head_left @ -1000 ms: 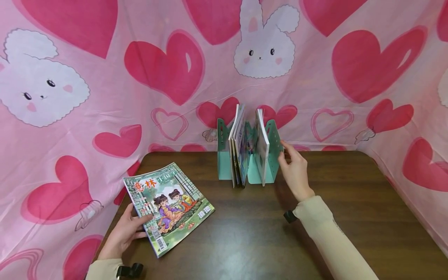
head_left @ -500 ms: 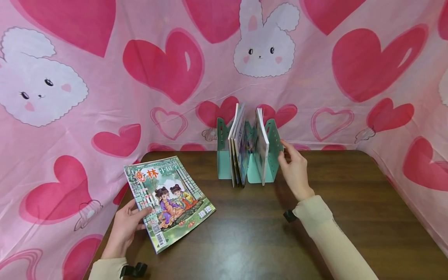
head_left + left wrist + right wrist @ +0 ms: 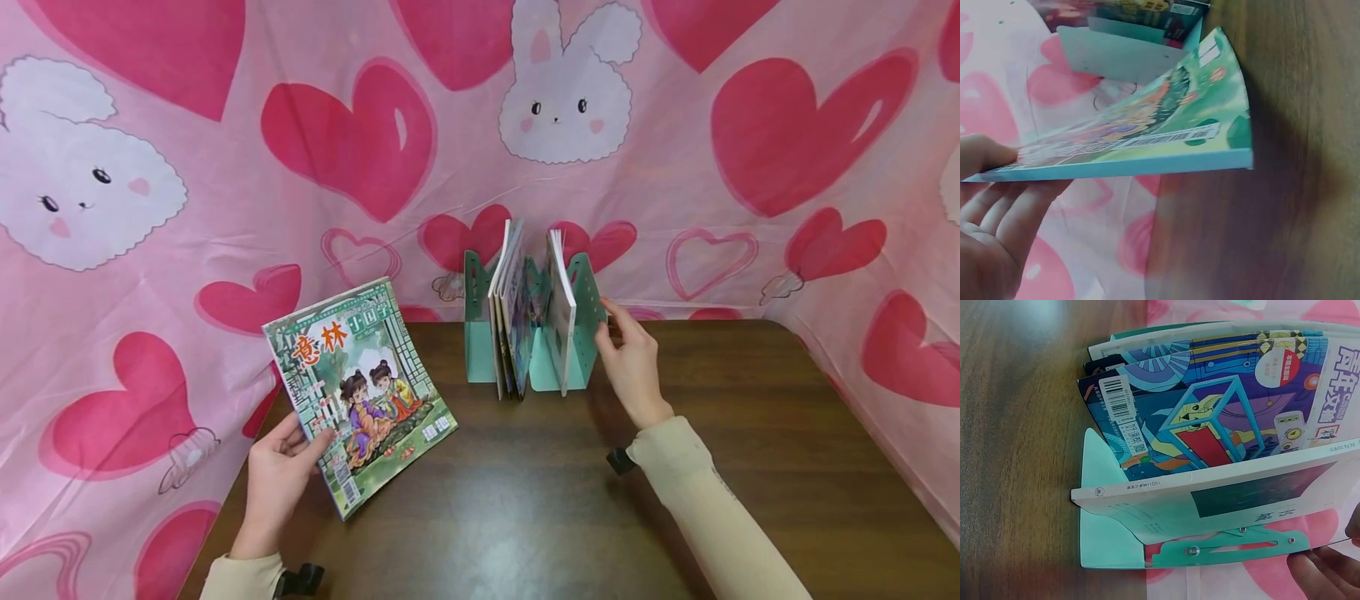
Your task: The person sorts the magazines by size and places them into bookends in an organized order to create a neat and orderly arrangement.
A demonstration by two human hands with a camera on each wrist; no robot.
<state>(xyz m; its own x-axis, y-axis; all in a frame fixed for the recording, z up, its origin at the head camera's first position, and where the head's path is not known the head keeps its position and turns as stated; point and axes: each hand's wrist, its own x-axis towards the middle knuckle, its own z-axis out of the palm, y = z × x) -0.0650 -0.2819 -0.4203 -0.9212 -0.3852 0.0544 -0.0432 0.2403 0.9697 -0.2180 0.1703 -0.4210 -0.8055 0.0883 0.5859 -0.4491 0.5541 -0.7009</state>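
Observation:
My left hand (image 3: 279, 475) holds a magazine (image 3: 375, 367) by its spine side, thumb on the cover and fingers beneath. Two cartoon children sit on its green cover. Raised off the table, the magazine tilts upward in the head view; the left wrist view shows its pale blue spine (image 3: 1147, 167). A mint-green book rack (image 3: 480, 354) stands at the back, with several magazines upright in it and a white one (image 3: 1166, 515) leaning near its right panel. My right hand (image 3: 633, 367) pinches the outer edge of that right panel (image 3: 590, 321), thumb inside, fingers outside.
The brown wooden table (image 3: 750, 467) reaches back to a pink cloth (image 3: 465, 175) printed with hearts and rabbits, which hangs behind and at both sides. A gap separates the upright magazines (image 3: 1166, 412) from the white leaning one.
My left hand has lifted the magazine higher and tipped its top edge up, away from the table. My right hand and the rack have stayed in place.

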